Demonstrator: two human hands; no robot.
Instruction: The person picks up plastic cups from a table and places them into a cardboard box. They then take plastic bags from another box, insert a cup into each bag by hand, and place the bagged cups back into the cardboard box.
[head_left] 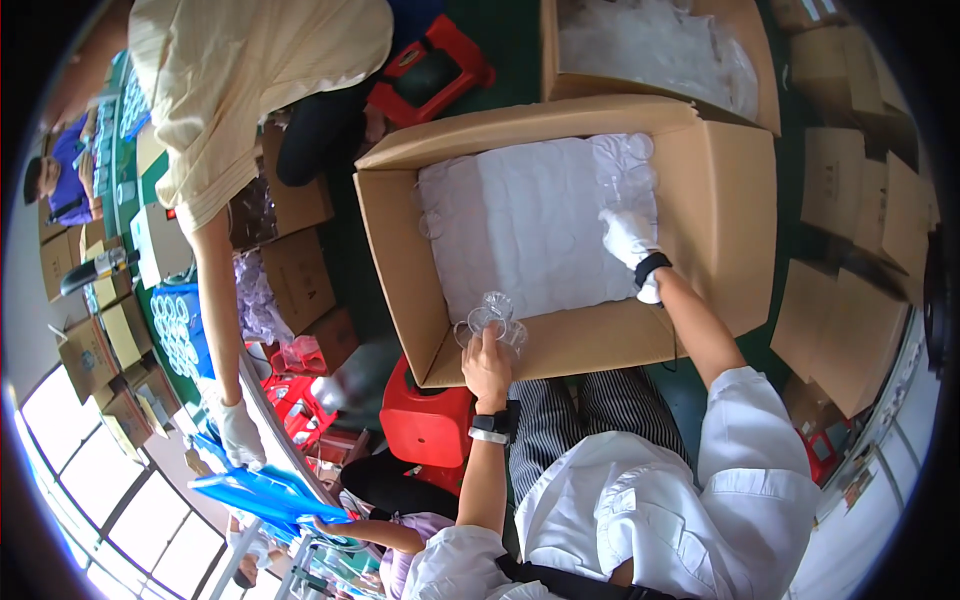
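A large open cardboard box (565,350) stands in front of me. White sheeting (540,220) covers rounded shapes inside it, and a row of clear round cups (622,160) shows along the right side. My left hand (487,372), bare, with a dark band at the wrist, is closed around several clear cups (492,315) at the box's near left corner. Wearing a white glove, my right hand (630,240) reaches over the right end of the layer. Its fingers curl down by the clear cups; what they grip is hidden.
Behind stands another carton (655,85) with clear plastic wrap. A red stool (425,415) is left of my legs; another red stool (430,70) stands farther back. Folded cartons (840,330) line the right. At left, a co-worker's gloved hand (240,435) is near a blue crate (270,490).
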